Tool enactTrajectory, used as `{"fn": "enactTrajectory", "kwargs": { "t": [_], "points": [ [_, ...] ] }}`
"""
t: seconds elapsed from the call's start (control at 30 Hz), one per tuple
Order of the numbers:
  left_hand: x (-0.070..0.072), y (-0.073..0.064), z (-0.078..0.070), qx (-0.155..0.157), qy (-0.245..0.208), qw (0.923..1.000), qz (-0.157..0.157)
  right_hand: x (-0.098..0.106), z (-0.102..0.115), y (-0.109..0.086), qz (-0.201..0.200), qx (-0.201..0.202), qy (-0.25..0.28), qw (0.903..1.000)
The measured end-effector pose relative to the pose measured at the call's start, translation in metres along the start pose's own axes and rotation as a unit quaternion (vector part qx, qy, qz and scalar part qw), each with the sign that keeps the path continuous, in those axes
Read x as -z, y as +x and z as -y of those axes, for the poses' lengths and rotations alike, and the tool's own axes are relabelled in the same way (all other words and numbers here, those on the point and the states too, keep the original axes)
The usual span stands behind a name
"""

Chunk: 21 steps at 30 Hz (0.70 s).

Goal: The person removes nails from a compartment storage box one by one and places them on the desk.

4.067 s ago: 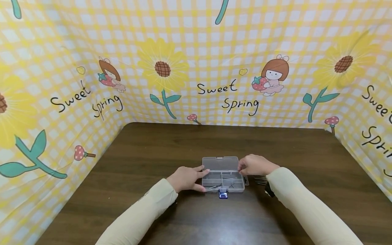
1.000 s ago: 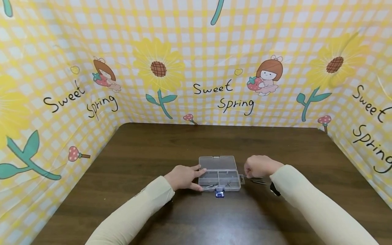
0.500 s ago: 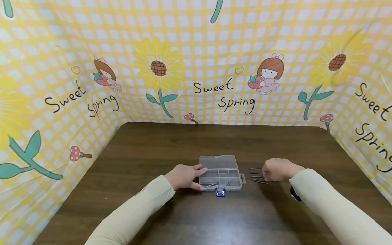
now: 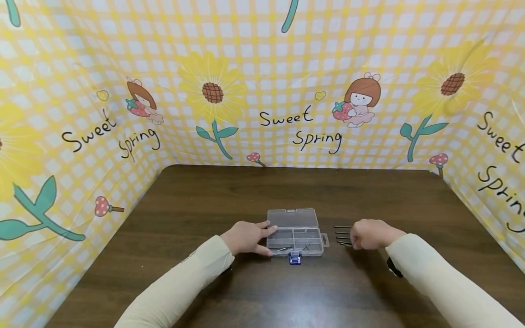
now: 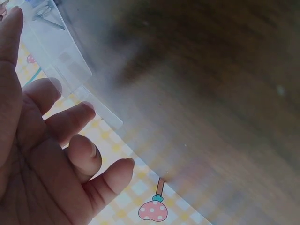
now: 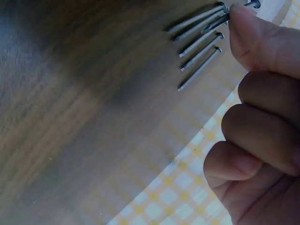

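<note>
A clear plastic compartment box (image 4: 315,253) stands on the table with its lid (image 4: 292,218) folded back. Several nails (image 4: 283,249) lie in its near compartments. My left hand (image 4: 246,237) rests at the box's left side, thumb by the near corner and fingertips by the hinge. Right of the box, several nails (image 6: 200,69) lie side by side on the wood. Over them is my right hand (image 4: 371,234), its thumb and index finger pinching one nail (image 6: 216,23) whose head sticks out beyond the thumb. The other right fingers are curled.
A blue latch (image 4: 295,258) juts from the box's front, and a clear hanging tab (image 4: 325,240) from its right side. The dark wooden table (image 4: 229,191) is bordered by a yellow checked cloth (image 4: 254,64) at the back and sides.
My right hand has gone from the box's right-hand compartments to the row of nails on the right, then slightly nearer to me. My left hand has stayed on the box.
</note>
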<state>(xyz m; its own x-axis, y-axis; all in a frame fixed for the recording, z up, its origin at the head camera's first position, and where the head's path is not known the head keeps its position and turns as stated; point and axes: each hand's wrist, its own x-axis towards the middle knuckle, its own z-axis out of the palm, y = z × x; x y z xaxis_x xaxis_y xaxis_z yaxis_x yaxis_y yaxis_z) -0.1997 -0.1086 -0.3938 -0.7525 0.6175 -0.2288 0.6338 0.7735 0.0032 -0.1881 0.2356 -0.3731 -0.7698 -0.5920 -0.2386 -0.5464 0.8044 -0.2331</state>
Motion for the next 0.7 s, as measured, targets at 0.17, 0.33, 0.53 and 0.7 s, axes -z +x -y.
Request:
{"fn": "enactTrajectory", "kwargs": {
  "t": [0.17,0.33,0.53,0.7],
  "points": [
    [0.000,-0.001,0.000,-0.003,-0.002,1.0000,-0.002,-0.005,0.001,0.002,-0.004,0.005,0.002,1.0000],
    [0.000,0.000,0.000,-0.002,-0.004,1.0000,0.000,-0.008,0.000,0.002,-0.002,0.000,0.000,1.0000],
    [-0.001,0.000,0.000,0.001,-0.009,0.9999,0.005,-0.014,-0.001,0.004,0.003,-0.007,-0.004,1.0000],
    [-0.003,0.001,0.002,0.002,-0.007,1.0000,0.001,-0.017,-0.001,0.006,-0.011,-0.004,-0.025,0.9996]
  ]
}}
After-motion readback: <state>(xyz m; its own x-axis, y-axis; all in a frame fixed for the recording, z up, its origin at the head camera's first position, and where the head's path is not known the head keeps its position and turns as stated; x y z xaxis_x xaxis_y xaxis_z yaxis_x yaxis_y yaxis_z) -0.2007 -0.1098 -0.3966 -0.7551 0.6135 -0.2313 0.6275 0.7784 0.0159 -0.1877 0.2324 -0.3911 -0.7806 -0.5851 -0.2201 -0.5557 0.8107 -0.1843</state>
